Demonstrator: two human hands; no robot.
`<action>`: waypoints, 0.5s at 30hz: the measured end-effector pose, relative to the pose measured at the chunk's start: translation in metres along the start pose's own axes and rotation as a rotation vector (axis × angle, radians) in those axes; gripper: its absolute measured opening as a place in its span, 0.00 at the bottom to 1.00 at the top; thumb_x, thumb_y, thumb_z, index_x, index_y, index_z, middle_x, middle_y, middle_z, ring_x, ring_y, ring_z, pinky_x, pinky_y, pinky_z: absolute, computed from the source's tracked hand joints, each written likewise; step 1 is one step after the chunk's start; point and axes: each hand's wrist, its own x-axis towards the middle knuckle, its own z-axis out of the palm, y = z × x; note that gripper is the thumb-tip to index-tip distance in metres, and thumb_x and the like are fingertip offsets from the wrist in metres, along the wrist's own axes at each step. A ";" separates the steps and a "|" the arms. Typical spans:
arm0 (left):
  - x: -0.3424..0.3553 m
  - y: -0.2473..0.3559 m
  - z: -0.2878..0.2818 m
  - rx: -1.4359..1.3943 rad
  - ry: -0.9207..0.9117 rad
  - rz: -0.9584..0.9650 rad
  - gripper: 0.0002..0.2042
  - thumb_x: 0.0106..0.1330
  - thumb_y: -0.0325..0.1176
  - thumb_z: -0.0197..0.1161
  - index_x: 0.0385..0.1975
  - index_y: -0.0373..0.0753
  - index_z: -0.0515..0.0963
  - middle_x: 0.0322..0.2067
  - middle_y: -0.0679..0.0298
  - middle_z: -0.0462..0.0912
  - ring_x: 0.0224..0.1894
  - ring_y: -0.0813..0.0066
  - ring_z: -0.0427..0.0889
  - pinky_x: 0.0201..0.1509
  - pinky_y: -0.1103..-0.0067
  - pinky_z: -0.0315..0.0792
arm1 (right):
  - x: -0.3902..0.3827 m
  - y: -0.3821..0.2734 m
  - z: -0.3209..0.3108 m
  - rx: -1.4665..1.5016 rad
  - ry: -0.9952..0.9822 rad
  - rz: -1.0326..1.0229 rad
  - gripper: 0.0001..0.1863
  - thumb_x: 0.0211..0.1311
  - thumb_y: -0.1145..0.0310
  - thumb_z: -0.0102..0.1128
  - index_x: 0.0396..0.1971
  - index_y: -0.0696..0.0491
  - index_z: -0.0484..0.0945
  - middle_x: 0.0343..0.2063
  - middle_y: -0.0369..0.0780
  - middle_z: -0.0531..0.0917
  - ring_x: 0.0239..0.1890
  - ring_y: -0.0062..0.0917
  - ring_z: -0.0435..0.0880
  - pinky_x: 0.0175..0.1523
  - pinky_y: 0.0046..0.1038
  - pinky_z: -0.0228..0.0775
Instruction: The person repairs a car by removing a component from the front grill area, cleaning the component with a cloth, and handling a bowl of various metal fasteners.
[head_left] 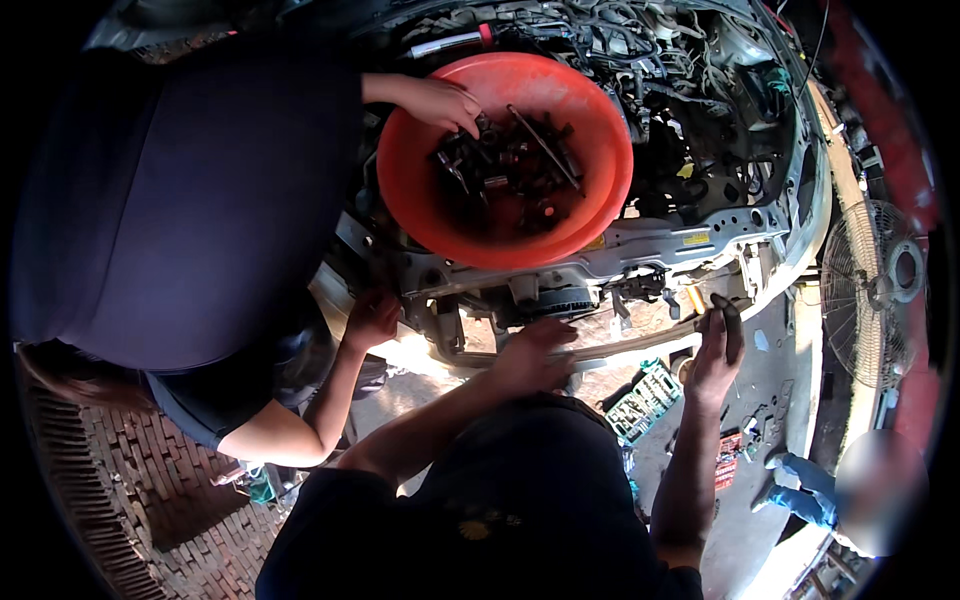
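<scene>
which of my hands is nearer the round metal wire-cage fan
Right. Your right hand is left of the fan; your left hand is much farther left, below the large red plastic basin in the picture.

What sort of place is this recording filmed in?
Probably a car repair workshop: a car's engine bay lies exposed, a red basin holding loose metal pieces sits at its front, and what looks like a tool set lies on the floor.
</scene>
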 end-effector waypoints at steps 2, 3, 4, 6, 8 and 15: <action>-0.003 0.008 -0.008 -0.046 0.078 -0.072 0.19 0.69 0.37 0.71 0.57 0.37 0.83 0.57 0.50 0.85 0.60 0.49 0.84 0.65 0.62 0.79 | 0.013 -0.025 0.012 -0.029 -0.061 -0.079 0.16 0.79 0.66 0.53 0.54 0.61 0.82 0.30 0.35 0.77 0.34 0.19 0.73 0.43 0.24 0.66; -0.004 0.011 -0.011 -0.075 0.154 -0.144 0.17 0.69 0.34 0.70 0.55 0.36 0.83 0.53 0.49 0.87 0.57 0.49 0.86 0.63 0.63 0.80 | 0.018 -0.036 0.018 -0.050 -0.082 -0.116 0.16 0.79 0.66 0.54 0.54 0.60 0.82 0.30 0.34 0.77 0.34 0.19 0.74 0.43 0.24 0.66; -0.005 0.008 -0.012 -0.112 0.219 -0.152 0.17 0.69 0.34 0.70 0.54 0.36 0.84 0.52 0.50 0.88 0.57 0.51 0.87 0.63 0.64 0.80 | 0.022 -0.042 0.023 -0.043 -0.116 -0.129 0.15 0.79 0.67 0.54 0.54 0.60 0.82 0.31 0.34 0.77 0.35 0.19 0.74 0.43 0.23 0.67; -0.009 0.002 -0.017 -0.132 0.232 -0.161 0.17 0.69 0.35 0.70 0.55 0.36 0.84 0.52 0.51 0.87 0.57 0.51 0.87 0.62 0.64 0.80 | 0.032 -0.053 0.032 -0.010 -0.207 -0.181 0.14 0.79 0.70 0.56 0.55 0.61 0.81 0.32 0.33 0.78 0.35 0.18 0.74 0.44 0.22 0.68; -0.009 -0.003 -0.022 -0.223 0.238 -0.202 0.18 0.69 0.35 0.71 0.56 0.35 0.83 0.52 0.50 0.87 0.56 0.52 0.87 0.62 0.65 0.80 | 0.044 -0.061 0.038 -0.006 -0.259 -0.184 0.14 0.79 0.72 0.56 0.56 0.62 0.80 0.33 0.33 0.78 0.36 0.17 0.73 0.44 0.22 0.68; -0.012 0.000 -0.032 -0.093 0.268 -0.355 0.17 0.70 0.31 0.67 0.57 0.33 0.83 0.52 0.49 0.87 0.56 0.56 0.87 0.63 0.67 0.79 | 0.119 -0.089 0.064 0.016 -0.520 -0.287 0.14 0.75 0.76 0.63 0.56 0.62 0.80 0.49 0.39 0.87 0.51 0.20 0.83 0.59 0.22 0.73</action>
